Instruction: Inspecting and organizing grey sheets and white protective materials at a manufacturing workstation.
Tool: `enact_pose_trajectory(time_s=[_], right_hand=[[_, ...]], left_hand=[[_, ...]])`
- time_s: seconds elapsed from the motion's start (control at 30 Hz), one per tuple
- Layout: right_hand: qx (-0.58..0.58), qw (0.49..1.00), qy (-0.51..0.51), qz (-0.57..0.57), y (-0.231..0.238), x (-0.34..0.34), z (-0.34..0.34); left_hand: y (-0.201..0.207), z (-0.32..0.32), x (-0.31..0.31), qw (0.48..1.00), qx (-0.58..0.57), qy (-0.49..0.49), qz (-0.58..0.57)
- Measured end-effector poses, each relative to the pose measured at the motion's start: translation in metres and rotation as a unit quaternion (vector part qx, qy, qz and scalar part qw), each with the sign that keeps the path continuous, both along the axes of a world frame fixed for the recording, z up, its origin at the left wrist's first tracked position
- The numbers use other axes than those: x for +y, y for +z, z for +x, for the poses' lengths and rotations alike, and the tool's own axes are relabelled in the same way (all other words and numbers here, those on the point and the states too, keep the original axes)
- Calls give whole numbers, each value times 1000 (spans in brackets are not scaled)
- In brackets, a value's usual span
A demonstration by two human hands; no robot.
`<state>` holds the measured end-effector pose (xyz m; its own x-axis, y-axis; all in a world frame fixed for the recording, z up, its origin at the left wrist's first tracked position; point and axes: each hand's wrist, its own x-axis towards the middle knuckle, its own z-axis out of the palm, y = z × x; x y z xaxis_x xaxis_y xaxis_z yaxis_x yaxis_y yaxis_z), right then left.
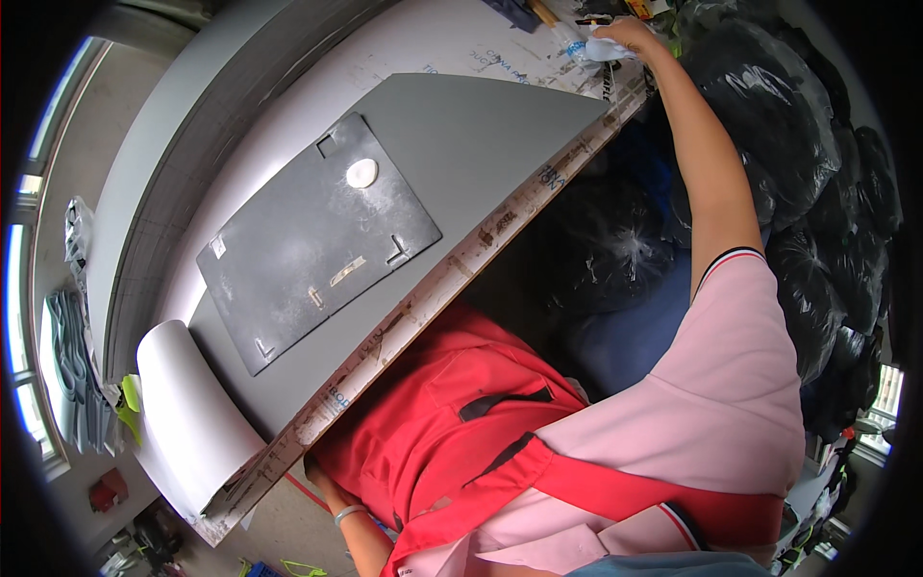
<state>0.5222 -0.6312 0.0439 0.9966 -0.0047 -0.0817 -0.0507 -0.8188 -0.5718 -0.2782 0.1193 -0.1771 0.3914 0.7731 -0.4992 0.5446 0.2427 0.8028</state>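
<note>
Far forward, the right hand (627,37).

Head-worn fisheye camera aimed downward — counter (442,282) viewed from above at close range, slanted across frame — red apron (423,389) caught below.

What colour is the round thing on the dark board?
The round thing is white; the head view shows it best.

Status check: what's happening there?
Right hand at crumpled white object, grip unclear. Left hand beside red fabric apron, partly hidden. Dark-grey rectangular board on grey sheet, white oval disc atop.
</note>
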Motion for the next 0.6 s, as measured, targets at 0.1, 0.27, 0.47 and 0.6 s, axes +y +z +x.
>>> enact_pose_trajectory(time_s=[0.1, 0.27, 0.47, 0.6], right_hand=[[-100, 984, -53, -139, 6, 7, 16], [79, 992, -72, -70, 20, 105, 3], [-21, 997, -76, 20, 52, 117, 16], [-30, 979, -170, 106, 67, 167, 8]], left_hand=[[-1, 0, 3, 1000, -6, -2, 0], [19, -20, 2, 999, 20, 20, 29], [4, -18, 1, 1000, 11, 5, 16], [9, -27, 0, 999, 22, 17, 24]])
